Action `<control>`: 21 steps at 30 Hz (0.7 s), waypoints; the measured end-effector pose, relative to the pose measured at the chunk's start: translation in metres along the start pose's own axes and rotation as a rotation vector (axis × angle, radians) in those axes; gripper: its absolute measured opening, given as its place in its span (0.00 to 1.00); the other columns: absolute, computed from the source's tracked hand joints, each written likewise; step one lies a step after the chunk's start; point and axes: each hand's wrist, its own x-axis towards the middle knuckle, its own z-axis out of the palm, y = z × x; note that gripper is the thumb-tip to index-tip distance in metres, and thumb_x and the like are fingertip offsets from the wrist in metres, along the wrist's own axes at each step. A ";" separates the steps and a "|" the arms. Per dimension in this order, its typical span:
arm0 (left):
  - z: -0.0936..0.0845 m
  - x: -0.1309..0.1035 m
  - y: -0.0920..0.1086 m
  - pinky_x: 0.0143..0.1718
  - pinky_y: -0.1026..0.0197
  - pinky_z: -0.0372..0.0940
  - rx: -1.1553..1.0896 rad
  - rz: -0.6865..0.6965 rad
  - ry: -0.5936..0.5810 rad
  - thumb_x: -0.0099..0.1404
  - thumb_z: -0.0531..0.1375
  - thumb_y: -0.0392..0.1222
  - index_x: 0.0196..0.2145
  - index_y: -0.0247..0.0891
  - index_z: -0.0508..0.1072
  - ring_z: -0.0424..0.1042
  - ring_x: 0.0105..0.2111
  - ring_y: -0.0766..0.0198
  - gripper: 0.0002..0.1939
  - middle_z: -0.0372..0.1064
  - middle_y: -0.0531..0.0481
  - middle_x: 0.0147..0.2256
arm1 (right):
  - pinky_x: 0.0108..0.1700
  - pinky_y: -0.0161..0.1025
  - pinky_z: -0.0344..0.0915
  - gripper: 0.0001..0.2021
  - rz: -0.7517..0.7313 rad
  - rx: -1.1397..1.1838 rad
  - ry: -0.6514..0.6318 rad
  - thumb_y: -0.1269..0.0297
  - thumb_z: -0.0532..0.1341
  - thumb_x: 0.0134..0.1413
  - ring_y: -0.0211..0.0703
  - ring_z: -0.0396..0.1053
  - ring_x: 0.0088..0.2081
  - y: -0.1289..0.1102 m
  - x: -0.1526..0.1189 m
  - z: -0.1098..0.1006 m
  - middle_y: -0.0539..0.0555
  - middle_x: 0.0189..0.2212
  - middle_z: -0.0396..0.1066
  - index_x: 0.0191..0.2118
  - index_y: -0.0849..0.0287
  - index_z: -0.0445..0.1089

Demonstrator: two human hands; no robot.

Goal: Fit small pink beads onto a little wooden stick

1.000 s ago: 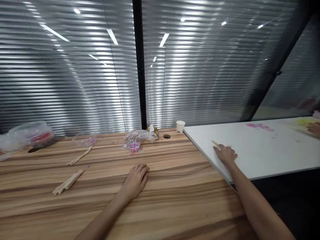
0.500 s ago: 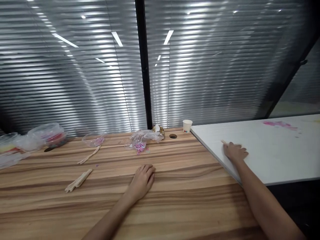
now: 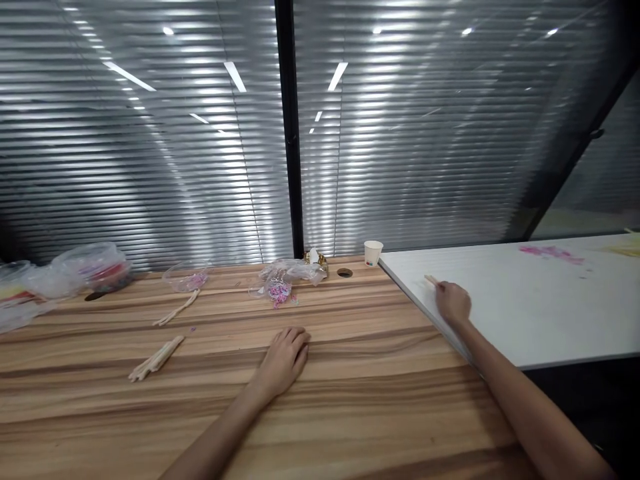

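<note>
Right hand (image 3: 453, 303) out on the white board (image 3: 525, 300) near its left edge, fingers curled over the near end of a pale wooden stick (image 3: 430, 280); stick tip poking out beyond the fingers toward the far edge, the rest hidden under the hand. Hard to tell whether pinched or merely pressed down. Left hand (image 3: 285, 357) flat and open, palm down, on the wooden surface (image 3: 350, 400) around its middle, holding nothing.

Small paper cup (image 3: 373, 253) upright at the far edge, just beside the board's far left corner; printed marks on it too small to read, contents not visible. Clear plastic bag (image 3: 283, 277) near the far edge, pink bits inside and spilling in front. Clear shallow dish (image 3: 185, 278) further left with some pink pieces in it. Lidded clear tub (image 3: 100, 267) toward the far left corner, red contents inside. Two bundles of wooden sticks (image 3: 156, 359) lying loose on the left half.
</note>
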 end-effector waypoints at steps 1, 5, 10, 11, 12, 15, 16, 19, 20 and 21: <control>0.000 0.000 0.000 0.48 0.52 0.59 -0.004 -0.003 -0.001 0.65 0.47 0.37 0.45 0.38 0.66 0.62 0.46 0.57 0.13 0.65 0.44 0.45 | 0.40 0.42 0.60 0.16 0.041 0.185 0.035 0.63 0.50 0.57 0.52 0.68 0.38 -0.015 -0.006 -0.002 0.66 0.37 0.71 0.40 0.67 0.72; 0.002 0.001 -0.003 0.49 0.52 0.59 -0.060 -0.018 0.011 0.65 0.48 0.38 0.45 0.38 0.67 0.62 0.47 0.57 0.13 0.65 0.44 0.46 | 0.38 0.42 0.61 0.26 0.077 1.025 -0.187 0.47 0.58 0.46 0.51 0.67 0.35 -0.092 -0.059 -0.009 0.63 0.33 0.73 0.39 0.68 0.70; 0.001 0.004 -0.011 0.53 0.52 0.57 -0.316 -0.138 0.098 0.65 0.50 0.44 0.49 0.37 0.66 0.62 0.50 0.57 0.17 0.64 0.42 0.50 | 0.32 0.39 0.64 0.24 -0.106 1.188 -0.522 0.45 0.63 0.36 0.45 0.68 0.29 -0.181 -0.159 -0.010 0.58 0.29 0.73 0.32 0.64 0.73; 0.000 0.005 -0.013 0.52 0.52 0.57 -0.394 -0.181 0.115 0.64 0.50 0.45 0.50 0.37 0.66 0.63 0.49 0.57 0.18 0.65 0.42 0.49 | 0.32 0.38 0.64 0.23 -0.134 1.220 -0.588 0.46 0.63 0.37 0.44 0.69 0.29 -0.194 -0.176 -0.010 0.57 0.27 0.73 0.32 0.63 0.73; 0.000 0.006 -0.015 0.51 0.52 0.58 -0.478 -0.223 0.129 0.64 0.51 0.46 0.49 0.36 0.66 0.65 0.48 0.57 0.19 0.66 0.42 0.48 | 0.32 0.38 0.64 0.22 -0.166 1.284 -0.707 0.47 0.63 0.38 0.44 0.69 0.29 -0.205 -0.190 -0.010 0.56 0.27 0.73 0.32 0.63 0.73; 0.000 0.008 -0.024 0.46 0.54 0.63 -0.723 -0.334 0.173 0.61 0.53 0.47 0.47 0.33 0.67 0.69 0.42 0.57 0.19 0.70 0.42 0.43 | 0.34 0.39 0.65 0.19 -0.252 1.380 -0.862 0.49 0.63 0.40 0.42 0.69 0.29 -0.224 -0.215 -0.011 0.54 0.26 0.73 0.31 0.61 0.73; 0.001 0.008 -0.026 0.45 0.54 0.63 -0.791 -0.363 0.186 0.60 0.54 0.48 0.45 0.33 0.68 0.70 0.41 0.56 0.20 0.71 0.42 0.41 | 0.35 0.39 0.65 0.18 -0.285 1.380 -0.875 0.50 0.63 0.41 0.42 0.69 0.29 -0.226 -0.218 -0.012 0.53 0.27 0.73 0.31 0.61 0.73; 0.002 0.007 -0.031 0.39 0.57 0.66 -0.920 -0.428 0.182 0.57 0.57 0.50 0.38 0.31 0.71 0.71 0.36 0.57 0.18 0.73 0.43 0.36 | 0.36 0.39 0.64 0.16 -0.357 1.347 -0.911 0.51 0.63 0.43 0.42 0.69 0.30 -0.225 -0.220 -0.014 0.53 0.27 0.73 0.32 0.60 0.73; 0.002 0.007 -0.032 0.36 0.59 0.66 -0.935 -0.446 0.166 0.56 0.57 0.51 0.36 0.31 0.71 0.71 0.33 0.59 0.18 0.73 0.43 0.33 | 0.36 0.39 0.65 0.16 -0.362 1.339 -0.915 0.52 0.62 0.43 0.42 0.69 0.30 -0.224 -0.219 -0.015 0.52 0.27 0.73 0.32 0.60 0.73; 0.002 0.007 -0.032 0.34 0.60 0.66 -0.941 -0.462 0.159 0.55 0.58 0.51 0.35 0.32 0.72 0.70 0.30 0.60 0.18 0.73 0.45 0.31 | 0.36 0.39 0.65 0.15 -0.356 1.332 -0.904 0.51 0.62 0.44 0.42 0.69 0.30 -0.223 -0.219 -0.016 0.52 0.27 0.73 0.32 0.59 0.72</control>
